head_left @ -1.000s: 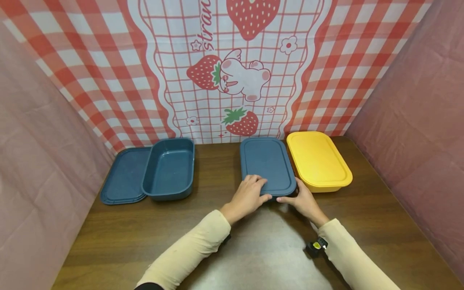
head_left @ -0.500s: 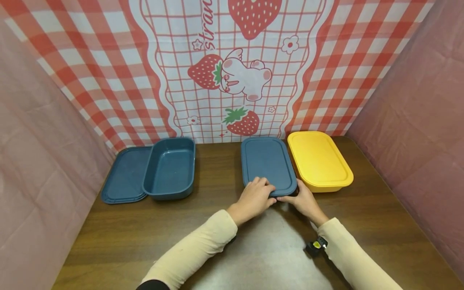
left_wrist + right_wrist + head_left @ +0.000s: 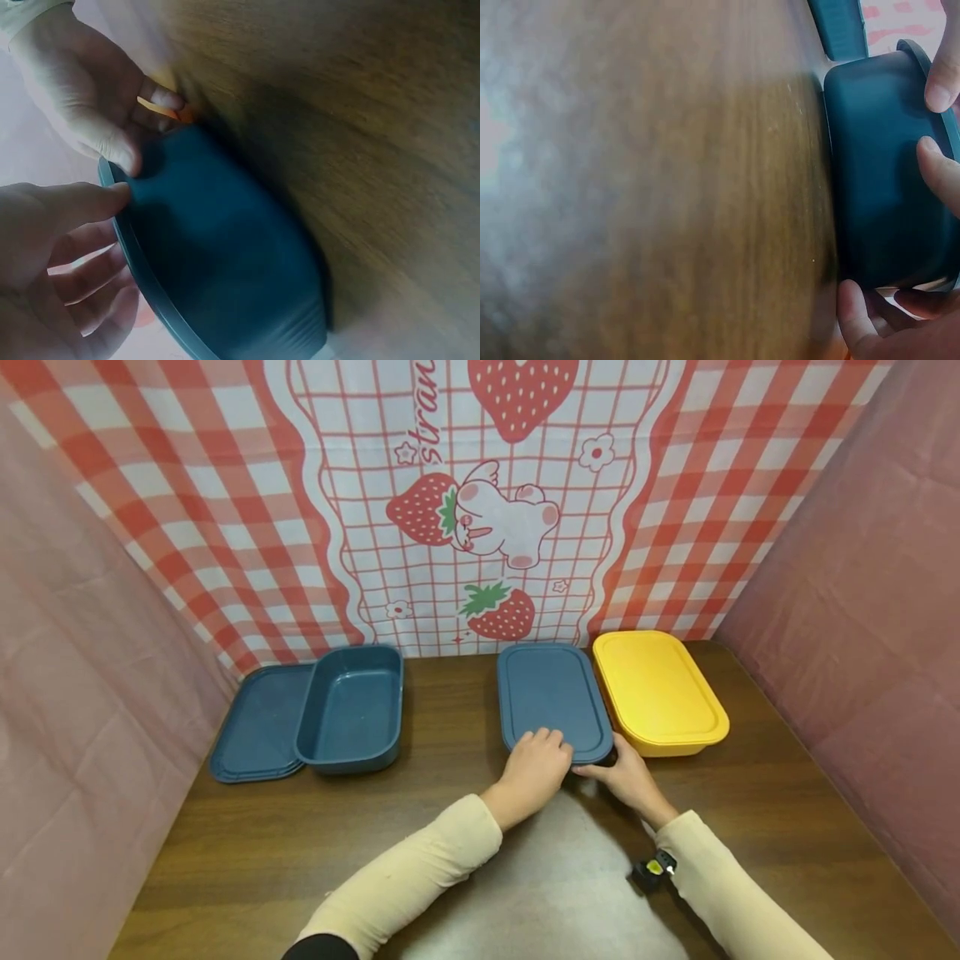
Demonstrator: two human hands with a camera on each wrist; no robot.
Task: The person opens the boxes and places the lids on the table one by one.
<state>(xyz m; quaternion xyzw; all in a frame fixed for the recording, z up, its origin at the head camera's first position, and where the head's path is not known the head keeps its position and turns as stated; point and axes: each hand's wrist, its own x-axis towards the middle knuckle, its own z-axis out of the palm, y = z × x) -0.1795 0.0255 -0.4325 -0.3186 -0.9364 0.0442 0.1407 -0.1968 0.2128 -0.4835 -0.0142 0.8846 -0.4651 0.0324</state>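
Note:
A dark blue lunch box (image 3: 874, 165) stands right of the table's middle, covered by a matching blue lid (image 3: 551, 693). My left hand (image 3: 536, 772) grips the lid's front edge, curled fingers on top and thumb (image 3: 94, 202) at the rim. At the box's front right corner, my right hand (image 3: 630, 783) holds the body. Its thumb (image 3: 934, 161) lies against the front wall just below the rim, with the fingers around the right side. Most of the box body is hidden under the lid in the head view.
A yellow lidded box (image 3: 660, 693) stands close on the right. Over at the left, an uncovered blue box (image 3: 348, 767) overlaps a loose blue lid (image 3: 251, 731). A checked strawberry cloth (image 3: 502, 527) hangs behind the wooden table (image 3: 420, 852), with pink cloth (image 3: 847, 610) at the sides.
My left hand has slid rightward along the lid's front edge, towards my right hand, and its fingers are more curled. The right hand and the boxes stay where they were.

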